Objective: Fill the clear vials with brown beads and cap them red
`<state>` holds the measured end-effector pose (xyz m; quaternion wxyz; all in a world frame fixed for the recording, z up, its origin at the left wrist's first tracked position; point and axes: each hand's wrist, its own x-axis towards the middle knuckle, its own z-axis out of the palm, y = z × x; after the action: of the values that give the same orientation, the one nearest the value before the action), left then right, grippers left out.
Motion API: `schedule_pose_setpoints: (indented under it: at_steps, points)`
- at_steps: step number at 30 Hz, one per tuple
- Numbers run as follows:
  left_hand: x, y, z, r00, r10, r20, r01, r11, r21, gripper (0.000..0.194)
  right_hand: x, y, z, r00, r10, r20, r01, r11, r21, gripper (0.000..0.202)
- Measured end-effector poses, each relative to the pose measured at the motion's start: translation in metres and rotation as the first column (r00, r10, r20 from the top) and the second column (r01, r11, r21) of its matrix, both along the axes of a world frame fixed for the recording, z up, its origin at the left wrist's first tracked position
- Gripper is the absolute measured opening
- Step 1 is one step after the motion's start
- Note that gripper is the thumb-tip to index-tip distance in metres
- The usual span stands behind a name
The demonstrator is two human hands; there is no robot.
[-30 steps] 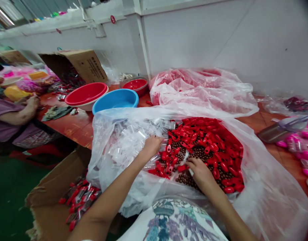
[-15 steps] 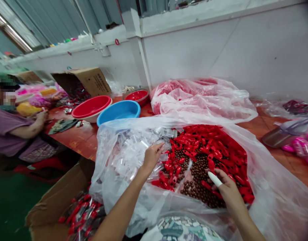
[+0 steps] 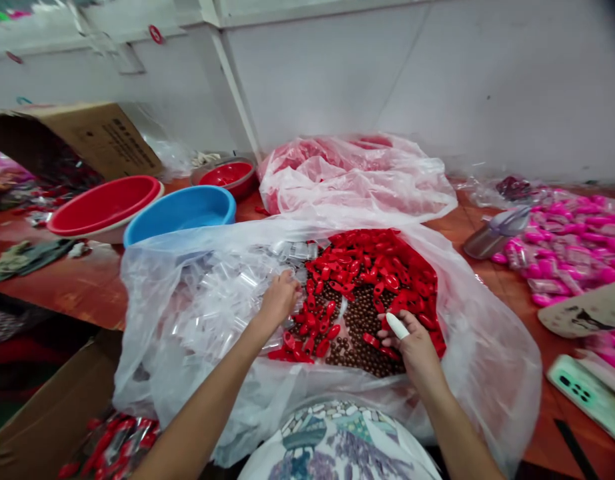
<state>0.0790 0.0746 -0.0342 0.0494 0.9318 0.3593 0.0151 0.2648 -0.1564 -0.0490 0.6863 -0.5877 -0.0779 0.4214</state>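
Tabletop [image 3: 82, 283] in red, pale wall [image 3: 337, 73] behind, hands [image 3: 280, 300] [image 3: 418, 347] among plastic parts [image 3: 375, 257], grips unclear

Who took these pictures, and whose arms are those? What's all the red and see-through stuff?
There's no machine here: those are a person's own arms. The camera sits on that person's head, looking forward and down.

On the reddish table, a cloudy plastic sheet holds clear plastic pieces, shiny red pieces and little brown balls. Behind it are a blue basin and a red basin. A phone lies on the right.

The left hand is by the clear pieces. The right hand, with a white cover on one finger or thumb, is at the red ones. I can't tell whether either hand grips anything.
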Motion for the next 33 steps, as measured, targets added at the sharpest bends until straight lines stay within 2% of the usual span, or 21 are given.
schedule_pose_setpoints:
  at_steps: [5,7,10,11,13,16,18,22,25,29,33]
  points:
    - [-0.001,0.001,0.006,1.000,-0.002,-0.001,0.002,1.000,0.002,0.021,0.000,-0.003,0.003,0.997,0.048,-0.053,-0.045,0.998,0.053,0.059]
    - [-0.004,-0.007,0.015,0.998,-0.003,0.062,0.001,1.000,0.030,0.023,0.000,-0.005,0.005,0.996,0.078,-0.049,-0.075,0.996,0.053,0.063]
    - [-0.008,-0.030,0.034,0.971,0.006,0.240,-0.016,0.999,0.038,0.027,0.000,-0.008,0.008,0.997,0.067,-0.034,-0.064,0.994,0.092,0.067]
    - [-0.008,-0.039,0.039,0.953,0.022,0.301,-0.023,1.000,-0.003,0.028,0.000,-0.009,0.010,0.998,0.055,-0.039,-0.050,0.992,0.114,0.069]
    - [-0.006,-0.058,0.044,0.926,0.063,0.373,0.012,0.981,-0.195,0.030,0.002,-0.010,0.012,0.995,0.056,-0.083,-0.043,0.987,0.153,0.073]
    - [0.006,-0.084,0.036,0.936,0.077,0.345,0.119,0.850,-0.514,0.030,0.003,-0.011,0.016,0.979,0.091,-0.185,-0.054,0.979,0.196,0.077]
    - [0.017,-0.096,0.024,0.951,0.067,0.301,0.133,0.793,-0.595,0.032,0.003,-0.012,0.018,0.970,0.100,-0.224,-0.048,0.973,0.225,0.077]
    - [0.036,-0.102,0.005,0.956,0.099,0.275,0.096,0.781,-0.617,0.032,0.000,-0.015,0.019,0.961,0.125,-0.247,-0.053,0.959,0.279,0.079]
    - [0.044,-0.095,0.000,0.969,0.108,0.221,0.059,0.771,-0.634,0.026,0.000,-0.017,0.018,0.954,0.154,-0.257,-0.066,0.944,0.323,0.079]
    - [0.056,-0.090,-0.001,0.974,0.110,0.198,0.043,0.769,-0.637,0.024,0.002,-0.017,0.017,0.931,0.168,-0.326,-0.049,0.938,0.343,0.060]
    - [0.070,-0.088,-0.006,0.960,0.147,0.240,0.059,0.729,-0.682,0.025,0.007,-0.017,0.018,0.912,0.138,-0.387,-0.013,0.951,0.307,0.046]
